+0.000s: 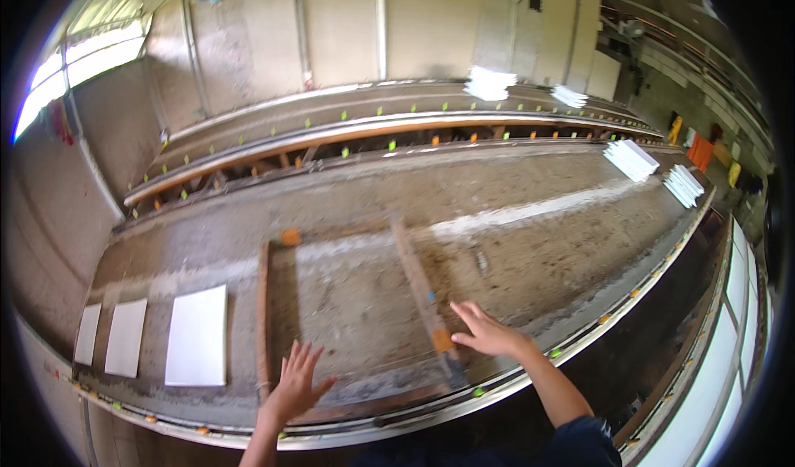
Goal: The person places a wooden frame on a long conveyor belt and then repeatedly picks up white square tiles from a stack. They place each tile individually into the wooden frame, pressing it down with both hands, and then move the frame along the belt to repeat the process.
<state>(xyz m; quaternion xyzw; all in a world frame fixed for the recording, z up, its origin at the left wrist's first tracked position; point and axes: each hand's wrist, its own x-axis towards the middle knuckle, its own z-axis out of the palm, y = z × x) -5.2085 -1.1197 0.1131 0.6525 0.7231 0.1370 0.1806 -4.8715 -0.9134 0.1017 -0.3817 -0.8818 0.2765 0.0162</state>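
Observation:
A rectangular wooden frame (263,318) lies on the long, stained brown table (522,252), with the tabletop showing through its middle. Orange tape marks its far left corner and its right bar. My left hand (298,382) hovers by the frame's near left corner, fingers spread and holding nothing. Just beyond the right bar is my right hand (489,334), also open with its fingers apart. Whether either hand touches the wood cannot be made out. To the left of the frame lie a white sheet (196,336) and two smaller-looking white sheets (126,339).
Stacks of white sheets (632,161) sit at the table's far right end. Green and orange markers line the metal edge rail (571,343). A second long table (331,123) runs behind, along the wall. White panels (712,368) stand at the right.

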